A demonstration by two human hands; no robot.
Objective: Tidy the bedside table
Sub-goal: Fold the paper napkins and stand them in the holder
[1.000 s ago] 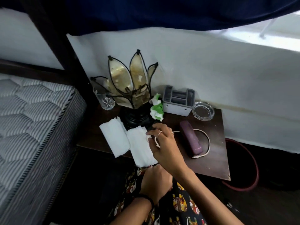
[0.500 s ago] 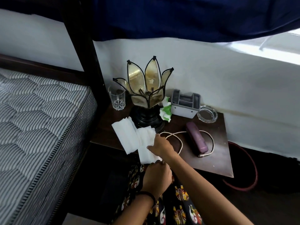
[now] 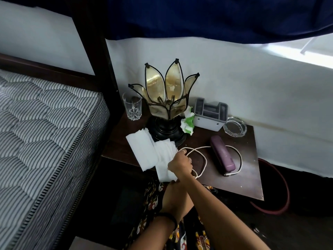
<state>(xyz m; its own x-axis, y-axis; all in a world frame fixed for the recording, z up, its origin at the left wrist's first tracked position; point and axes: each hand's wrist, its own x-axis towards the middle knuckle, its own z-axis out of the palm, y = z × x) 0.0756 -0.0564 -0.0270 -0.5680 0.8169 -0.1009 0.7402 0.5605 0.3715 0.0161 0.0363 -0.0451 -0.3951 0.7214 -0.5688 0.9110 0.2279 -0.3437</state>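
The dark wooden bedside table [image 3: 239,184] holds a white cable [image 3: 205,159] looped around a purple case [image 3: 222,156]. My right hand [image 3: 180,163] is closed on the cable's left loop, just right of two folded white tissues [image 3: 142,150] that overhang the front edge. My left hand [image 3: 173,195] sits below the table edge under my right wrist, fingers curled; what it holds is hidden. A crumpled green-and-white paper [image 3: 187,123] lies against the lamp base.
A petal-shaped lamp [image 3: 167,98] stands at the back, a glass [image 3: 132,109] to its left, a grey organiser [image 3: 210,114] and glass ashtray [image 3: 235,126] to its right. A striped mattress [image 3: 45,132] lies left; a red-rimmed bin [image 3: 284,186] right.
My right hand has drawn the cable from near the lamp base toward the front edge, leaving a larger loop on the table. My left hand stayed below the edge.
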